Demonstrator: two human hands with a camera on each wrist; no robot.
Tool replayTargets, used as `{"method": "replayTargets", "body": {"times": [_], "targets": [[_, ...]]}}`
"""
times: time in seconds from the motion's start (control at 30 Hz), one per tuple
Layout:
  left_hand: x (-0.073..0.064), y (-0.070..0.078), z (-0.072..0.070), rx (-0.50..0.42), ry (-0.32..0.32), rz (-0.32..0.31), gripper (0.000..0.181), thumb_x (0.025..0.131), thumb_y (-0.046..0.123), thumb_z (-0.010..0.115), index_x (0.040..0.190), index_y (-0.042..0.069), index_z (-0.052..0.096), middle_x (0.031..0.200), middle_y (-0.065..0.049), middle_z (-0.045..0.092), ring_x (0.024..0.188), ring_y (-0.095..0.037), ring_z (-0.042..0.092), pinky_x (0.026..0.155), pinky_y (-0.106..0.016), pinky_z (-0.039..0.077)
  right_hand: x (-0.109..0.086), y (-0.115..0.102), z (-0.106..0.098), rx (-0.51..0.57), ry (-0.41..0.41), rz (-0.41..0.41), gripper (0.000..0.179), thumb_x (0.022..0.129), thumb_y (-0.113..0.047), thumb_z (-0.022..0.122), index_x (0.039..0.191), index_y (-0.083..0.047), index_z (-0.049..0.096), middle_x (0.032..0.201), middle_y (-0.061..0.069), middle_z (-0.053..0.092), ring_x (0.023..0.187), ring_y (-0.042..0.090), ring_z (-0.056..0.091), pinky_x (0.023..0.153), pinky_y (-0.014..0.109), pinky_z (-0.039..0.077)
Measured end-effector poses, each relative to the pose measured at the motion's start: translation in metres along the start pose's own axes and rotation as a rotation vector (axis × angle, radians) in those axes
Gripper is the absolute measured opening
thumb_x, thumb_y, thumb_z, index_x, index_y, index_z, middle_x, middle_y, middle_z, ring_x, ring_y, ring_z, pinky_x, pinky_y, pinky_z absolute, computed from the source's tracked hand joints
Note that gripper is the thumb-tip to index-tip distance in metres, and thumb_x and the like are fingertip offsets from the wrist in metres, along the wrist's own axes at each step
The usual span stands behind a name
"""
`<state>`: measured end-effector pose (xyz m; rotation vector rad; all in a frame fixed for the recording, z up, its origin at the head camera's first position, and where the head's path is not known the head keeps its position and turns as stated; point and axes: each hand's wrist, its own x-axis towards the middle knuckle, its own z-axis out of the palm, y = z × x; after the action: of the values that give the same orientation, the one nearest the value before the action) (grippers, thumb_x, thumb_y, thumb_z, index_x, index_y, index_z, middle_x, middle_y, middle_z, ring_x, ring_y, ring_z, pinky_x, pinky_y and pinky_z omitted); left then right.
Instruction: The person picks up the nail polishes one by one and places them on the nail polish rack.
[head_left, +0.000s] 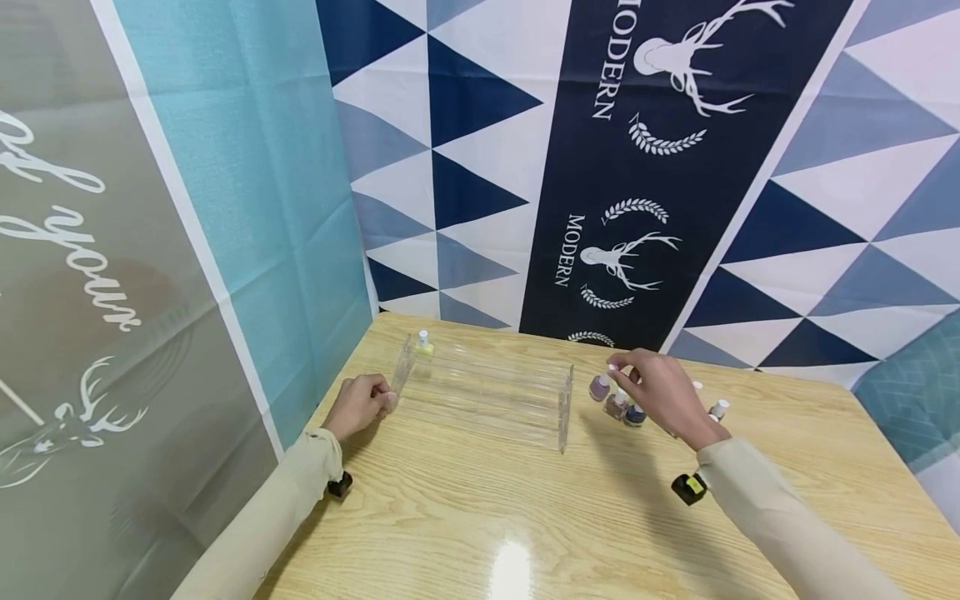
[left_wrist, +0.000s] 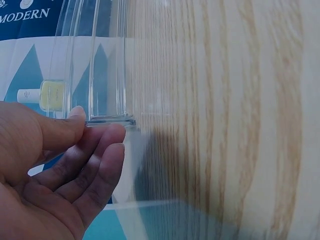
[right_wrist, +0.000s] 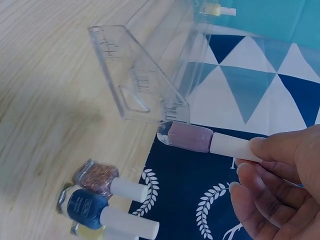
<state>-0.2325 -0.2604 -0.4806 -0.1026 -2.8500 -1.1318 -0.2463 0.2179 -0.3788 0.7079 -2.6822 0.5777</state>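
A clear stepped display rack (head_left: 480,398) stands on the table. My left hand (head_left: 360,406) pinches its left end panel between thumb and fingertips, seen close up in the left wrist view. On the rack's rear tier at the left is a yellow nail polish bottle (left_wrist: 51,95) with a white cap. Right of the rack, my right hand (head_left: 663,396) pinches the white cap of a mauve nail polish bottle (right_wrist: 190,137). A glittery brownish-pink polish bottle (right_wrist: 97,177) and a dark blue one (right_wrist: 85,207) stand close by that hand.
Another yellowish bottle (right_wrist: 89,231) shows beside the blue one. More white-capped bottles (head_left: 720,408) stand behind my right wrist, partly hidden by it. Patterned cloth (head_left: 480,167) hangs along the back edge of the wooden table (head_left: 420,517), and further cloth hangs at its left.
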Motion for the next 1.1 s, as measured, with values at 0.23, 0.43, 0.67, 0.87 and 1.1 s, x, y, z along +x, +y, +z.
{"method": "replayTargets", "body": {"times": [0.23,0.43,0.67,0.87,1.1], "targets": [[0.0,-0.002,0.0,0.008,0.004,0.014,0.019,0.101,0.009,0.068,0.082,0.009,0.068,0.066,-0.002,0.065,0.057,-0.015,0.058,0.054,-0.032,0.044,0.011,-0.004,0.001,0.006,0.022,0.001,0.015,0.099,-0.013,0.071,0.107,-0.002,0.078,0.097,0.01,0.074,0.067,0.014,0.057,0.06,0.033,0.045],[-0.001,-0.003,-0.001,0.008,0.008,0.024,0.02,0.101,0.009,0.067,0.081,0.009,0.068,0.066,-0.003,0.065,0.056,-0.016,0.057,0.053,-0.032,0.044,0.017,-0.009,0.002,0.023,0.025,-0.016,0.012,0.098,-0.011,0.072,0.105,-0.003,0.078,0.099,0.012,0.075,0.066,0.013,0.056,0.06,0.031,0.045],[0.0,-0.002,-0.001,0.007,0.012,0.01,0.019,0.101,0.009,0.068,0.082,0.009,0.068,0.066,-0.001,0.066,0.058,-0.015,0.059,0.054,-0.032,0.045,0.023,-0.016,0.005,0.019,0.037,-0.036,0.012,0.097,-0.01,0.073,0.104,-0.001,0.078,0.092,0.008,0.073,0.066,0.014,0.055,0.06,0.032,0.044],[0.0,-0.001,-0.001,-0.002,0.012,0.005,0.019,0.1,0.008,0.068,0.082,0.008,0.068,0.067,-0.002,0.066,0.059,-0.015,0.061,0.055,-0.032,0.046,0.028,-0.021,0.008,0.022,0.034,-0.064,0.011,0.097,-0.01,0.073,0.103,-0.003,0.078,0.09,0.006,0.072,0.065,0.013,0.054,0.059,0.032,0.044],[-0.001,-0.002,0.0,-0.005,0.017,0.01,0.018,0.099,0.009,0.069,0.081,0.008,0.068,0.067,-0.002,0.066,0.059,-0.015,0.062,0.056,-0.032,0.046,0.033,-0.027,0.01,0.045,0.022,-0.068,0.012,0.097,-0.009,0.073,0.107,-0.004,0.078,0.091,0.005,0.071,0.067,0.014,0.053,0.06,0.031,0.043]]}}
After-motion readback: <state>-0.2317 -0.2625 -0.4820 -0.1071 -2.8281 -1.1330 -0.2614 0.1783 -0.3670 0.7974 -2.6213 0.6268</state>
